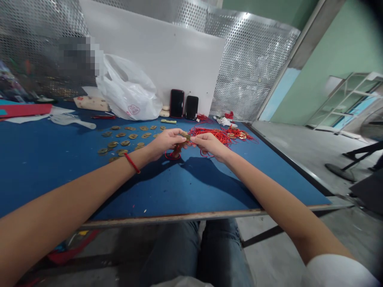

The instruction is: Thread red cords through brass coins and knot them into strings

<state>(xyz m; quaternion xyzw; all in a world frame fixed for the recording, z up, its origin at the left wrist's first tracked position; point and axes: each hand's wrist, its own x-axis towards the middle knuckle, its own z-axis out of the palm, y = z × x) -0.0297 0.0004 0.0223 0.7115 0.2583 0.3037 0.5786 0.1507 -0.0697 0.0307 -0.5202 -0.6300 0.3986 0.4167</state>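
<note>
Pinched between the thumb and fingers of my left hand (169, 143) is a brass-coloured coin (188, 137), held above the table. Facing it, my right hand (212, 145) is closed in a pinch at the coin's right edge. Whatever thin thing its fingertips hold is too small to make out. Under my left fingers is a reddish-brown piece (177, 150), partly hidden, with a loop of red cord (172, 156) at its foot on the table. A heap of red cords (214, 135) lies just behind my right hand. Several loose coins (125, 142) are spread out left of my left hand.
On the blue table (185, 191), a white plastic bag (130, 93) stands at the back. Two dark phones (177, 103) lean against the white board (155, 48). Finished-looking red-corded coins (239, 134) lie at the right. A clear plastic utensil (73, 120) lies at the left.
</note>
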